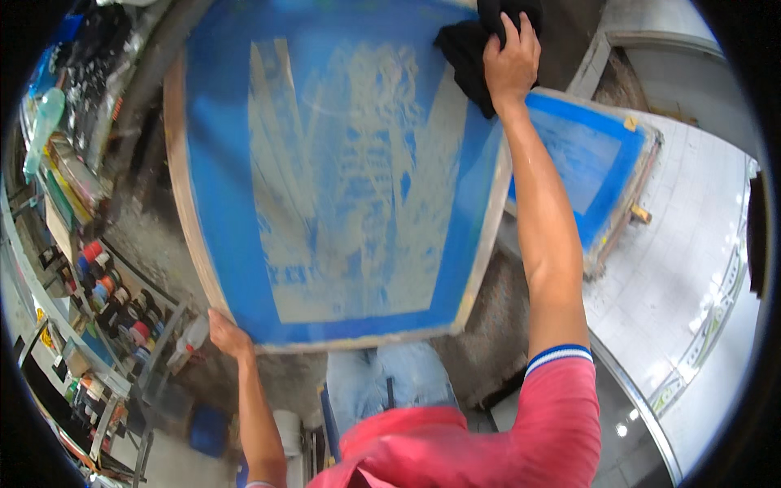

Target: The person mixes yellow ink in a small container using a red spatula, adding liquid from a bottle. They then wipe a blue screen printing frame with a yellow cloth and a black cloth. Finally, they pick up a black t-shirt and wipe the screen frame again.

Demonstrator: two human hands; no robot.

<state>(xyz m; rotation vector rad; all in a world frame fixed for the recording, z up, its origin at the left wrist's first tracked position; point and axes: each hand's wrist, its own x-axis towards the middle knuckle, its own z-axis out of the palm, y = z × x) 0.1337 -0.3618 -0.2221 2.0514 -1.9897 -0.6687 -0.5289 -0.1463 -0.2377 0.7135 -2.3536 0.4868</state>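
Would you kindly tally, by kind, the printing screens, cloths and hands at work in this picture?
Blue wood-framed screens: 2, the large screen and the smaller screen
Black cloth: 1
Hands: 2, left hand on the large screen's corner, right hand on the cloth
Total: 5

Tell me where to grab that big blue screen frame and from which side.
Grip the big blue screen frame by its bare wooden rim, probably at the near corner from below, where the left hand holds it. The mesh looks thin and coated, so avoid it. The right hand presses a black cloth at the far corner.
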